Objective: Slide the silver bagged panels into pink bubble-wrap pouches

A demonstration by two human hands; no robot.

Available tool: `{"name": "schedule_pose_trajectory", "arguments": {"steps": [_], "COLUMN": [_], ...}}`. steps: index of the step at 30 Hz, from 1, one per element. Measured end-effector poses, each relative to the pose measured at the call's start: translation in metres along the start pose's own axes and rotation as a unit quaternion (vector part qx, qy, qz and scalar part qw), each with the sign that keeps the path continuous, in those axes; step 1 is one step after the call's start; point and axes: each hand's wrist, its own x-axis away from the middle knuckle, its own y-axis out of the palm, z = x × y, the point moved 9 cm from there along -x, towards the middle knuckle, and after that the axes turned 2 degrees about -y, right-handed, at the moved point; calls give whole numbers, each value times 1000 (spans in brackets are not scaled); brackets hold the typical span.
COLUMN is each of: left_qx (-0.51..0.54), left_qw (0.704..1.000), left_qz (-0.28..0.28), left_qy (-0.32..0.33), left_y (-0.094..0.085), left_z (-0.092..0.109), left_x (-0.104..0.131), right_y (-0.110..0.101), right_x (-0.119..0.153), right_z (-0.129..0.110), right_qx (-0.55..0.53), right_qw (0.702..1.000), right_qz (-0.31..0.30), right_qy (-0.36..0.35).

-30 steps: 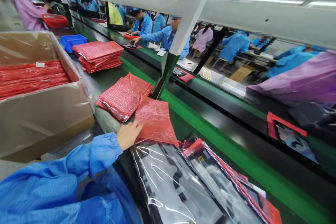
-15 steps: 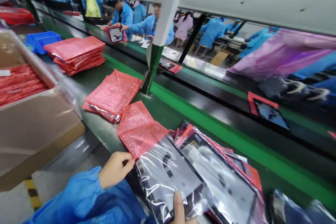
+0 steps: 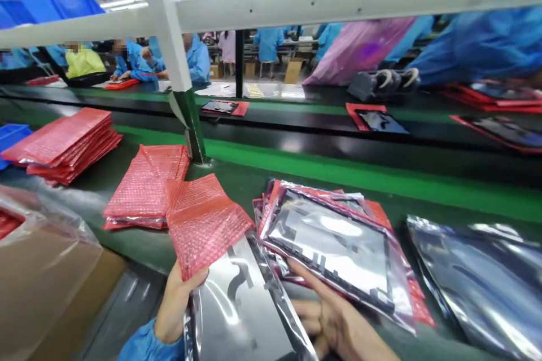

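We see the grey flat panel in clear glossy film [image 3: 241,310] cut off at the bottom, its upper end hidden under the red bubble-wrap pouch [image 3: 207,225]. Our left hand [image 3: 175,299] pinches the pouch's lower corner, thumb on top. Our right hand [image 3: 339,316] points its index finger beside the panel; we can't tell whether it grips. The panel, dark-marked and shiny, lies between our hands.

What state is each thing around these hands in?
Left hand: gripping pouch
Right hand: index finger extended
Pouch: held, creased
Panel: one end covered by pouch
Red stacks: piled flat
Bagged panel: lying face visible
Carton: open
Silver bag: lying flat
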Motion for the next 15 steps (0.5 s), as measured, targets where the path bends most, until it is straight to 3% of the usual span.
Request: {"name": "schedule_pose_trajectory", "arguments": {"steps": [2,6,8,11,15], "left_qx": [-30,-95,-110,-101,-80], "left_qw": [1000,995,992,991,994], "left_qz": [4,-28,-33,1,48], "left_qy": [5,34,53,92,58], "left_y": [-8,-3,0,-6,-21], "left_z": [1,4,3,-1,-24], "left_x": [4,14,20,25,24], "right_y": [-2,-3,8,16,20], "right_x": [-20,-63,-78,-83,-62], "right_z": [-10,-27,-27,-29,-43], "right_qx": [-1,105,118,151,225], "right_qw": [1000,984,979,973,955], "right_qz": [-25,122,144,145,100], "right_qy": [-16,-78,-84,-99,-164]}}
